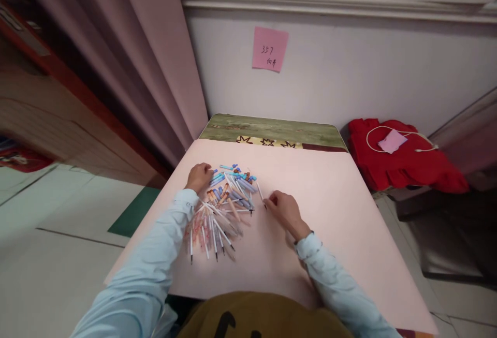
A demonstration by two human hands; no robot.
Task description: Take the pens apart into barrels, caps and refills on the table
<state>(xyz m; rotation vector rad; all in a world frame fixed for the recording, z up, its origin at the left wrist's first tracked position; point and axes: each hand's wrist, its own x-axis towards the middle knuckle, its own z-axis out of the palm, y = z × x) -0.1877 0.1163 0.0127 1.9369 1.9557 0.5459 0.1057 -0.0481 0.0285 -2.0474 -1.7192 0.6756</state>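
Observation:
A loose heap of pen parts [225, 201] lies on a pink sheet [341, 214] covering a small table: several white refills, blue caps and orange barrels. My left hand [199, 176] rests at the heap's far left edge, fingers curled against the blue pieces. My right hand [285, 211] sits just right of the heap, fingers pinched on the near end of a thin white refill [261, 194] that lies apart from the others.
The table's green far edge [272, 128] meets a white wall with a pink note [269, 49]. A curtain [155, 58] hangs at the left. A red cloth [404, 157] with a white cable lies to the right. Tiled floor surrounds the table.

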